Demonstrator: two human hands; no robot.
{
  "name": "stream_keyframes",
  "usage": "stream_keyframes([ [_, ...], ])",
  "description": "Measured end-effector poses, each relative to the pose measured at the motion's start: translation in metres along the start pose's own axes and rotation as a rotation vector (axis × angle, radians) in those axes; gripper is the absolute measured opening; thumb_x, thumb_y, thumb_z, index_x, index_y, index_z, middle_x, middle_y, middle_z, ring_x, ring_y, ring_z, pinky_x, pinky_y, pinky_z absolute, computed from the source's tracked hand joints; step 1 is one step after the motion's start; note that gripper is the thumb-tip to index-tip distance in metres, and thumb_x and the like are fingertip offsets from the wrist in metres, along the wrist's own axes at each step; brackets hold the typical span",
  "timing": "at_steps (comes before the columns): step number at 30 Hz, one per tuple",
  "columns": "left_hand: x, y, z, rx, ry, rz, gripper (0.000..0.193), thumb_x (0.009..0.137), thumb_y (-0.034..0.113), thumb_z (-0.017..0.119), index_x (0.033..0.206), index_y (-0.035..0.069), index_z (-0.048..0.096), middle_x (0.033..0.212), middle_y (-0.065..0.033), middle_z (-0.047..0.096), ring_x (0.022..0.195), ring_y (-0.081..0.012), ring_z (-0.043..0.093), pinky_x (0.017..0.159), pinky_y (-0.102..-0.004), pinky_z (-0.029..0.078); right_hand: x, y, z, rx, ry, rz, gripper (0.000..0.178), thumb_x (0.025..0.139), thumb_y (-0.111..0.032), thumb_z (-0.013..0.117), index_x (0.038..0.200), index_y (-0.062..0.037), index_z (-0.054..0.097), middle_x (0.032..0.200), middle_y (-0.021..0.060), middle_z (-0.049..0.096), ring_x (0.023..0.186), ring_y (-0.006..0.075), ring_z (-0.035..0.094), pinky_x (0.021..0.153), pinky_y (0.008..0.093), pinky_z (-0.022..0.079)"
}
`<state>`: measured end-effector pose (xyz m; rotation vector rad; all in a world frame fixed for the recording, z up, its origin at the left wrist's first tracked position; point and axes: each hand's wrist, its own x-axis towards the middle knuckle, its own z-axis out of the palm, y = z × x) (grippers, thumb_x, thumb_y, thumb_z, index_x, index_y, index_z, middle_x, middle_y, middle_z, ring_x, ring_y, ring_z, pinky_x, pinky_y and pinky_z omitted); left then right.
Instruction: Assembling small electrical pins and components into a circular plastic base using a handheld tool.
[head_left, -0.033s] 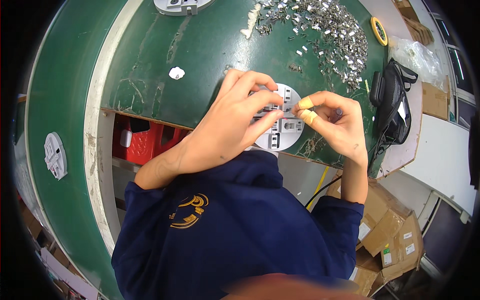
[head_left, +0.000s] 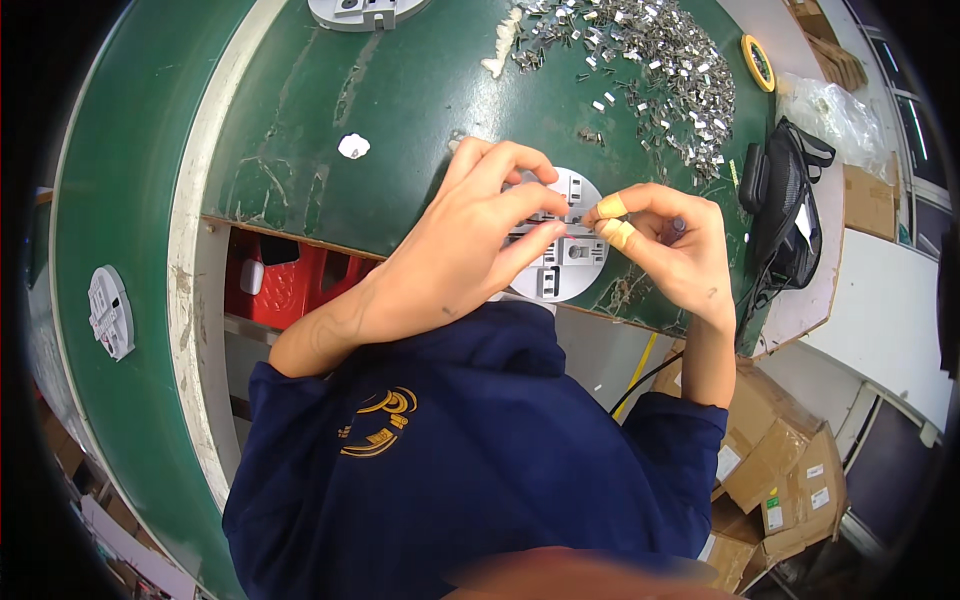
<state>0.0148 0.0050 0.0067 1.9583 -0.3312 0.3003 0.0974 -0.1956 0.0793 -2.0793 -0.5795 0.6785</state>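
A round white plastic housing [head_left: 585,262] with raised blocks and slots lies near the table's front edge, partly hidden under my hands. My left hand [head_left: 465,225] arches over its left side, fingers curved and apart; whether the tips press on it I cannot tell. A thin red wire [head_left: 570,237] shows by the left thumb. From the right, my right hand [head_left: 675,245] pinches at the housing's edge, with yellow tape on its thumb and forefinger. The rounded end of a dark rod-shaped tool [head_left: 679,225] sticks out of its curled fingers. Anything between those taped fingertips is too small to make out.
Small metal pieces [head_left: 670,75] lie heaped at the far right of the green table [head_left: 420,110]. Beside them are a yellow tape roll [head_left: 758,62] and a black mesh bag [head_left: 790,215]. Other white housings [head_left: 111,312] sit at far left and top. Cardboard boxes [head_left: 780,465] stand lower right.
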Motion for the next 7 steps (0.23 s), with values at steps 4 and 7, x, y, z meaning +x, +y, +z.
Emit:
stream_keyframes([
  [4,0.0043,0.0037,0.0021,-0.034,0.033,-0.012,0.01,0.079,0.005,0.07,0.088,0.008,0.068,0.107,-0.0029,0.057,0.097,-0.023,0.046,0.084,-0.032,0.043,0.0027,0.0034,0.0001,0.013,0.013,-0.096,0.013,0.08,0.0,0.07,0.093,-0.003,0.071,0.084,0.0005,0.065,0.052,0.0005,0.032,0.045,0.0203,0.025],
  [7,0.0034,-0.0002,0.0008,-0.01,-0.015,0.004,0.017,0.078,0.009,0.071,0.095,0.008,0.068,0.111,-0.0047,0.056,0.098,-0.024,0.046,0.085,-0.0335,0.043,0.0036,0.0038,0.0007,0.0,0.017,-0.136,0.013,0.08,0.0,0.07,0.093,-0.0034,0.072,0.084,0.0013,0.065,0.051,0.0009,0.032,0.045,0.02,0.025],
])
